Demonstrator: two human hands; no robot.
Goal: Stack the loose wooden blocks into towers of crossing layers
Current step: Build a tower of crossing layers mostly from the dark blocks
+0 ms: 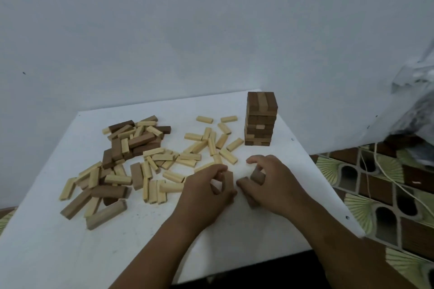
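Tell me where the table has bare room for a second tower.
Bare patches: the near left corner of the table, below the mixed pile; the far middle, behind the pale blocks. Crowded: from the pile across to the tower, and around both hands.

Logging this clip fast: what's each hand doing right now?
Left hand: closed, holding a brown wooden block.
Right hand: closed, holding another brown block.

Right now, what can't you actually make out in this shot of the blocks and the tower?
- Head view: block count in the left hand and right hand; curled fingers cover them.
- Tower: back faces hidden, layer count too small to tell.
- Mixed pile: lower blocks buried.
- Plastic bag: cut off by the right edge.
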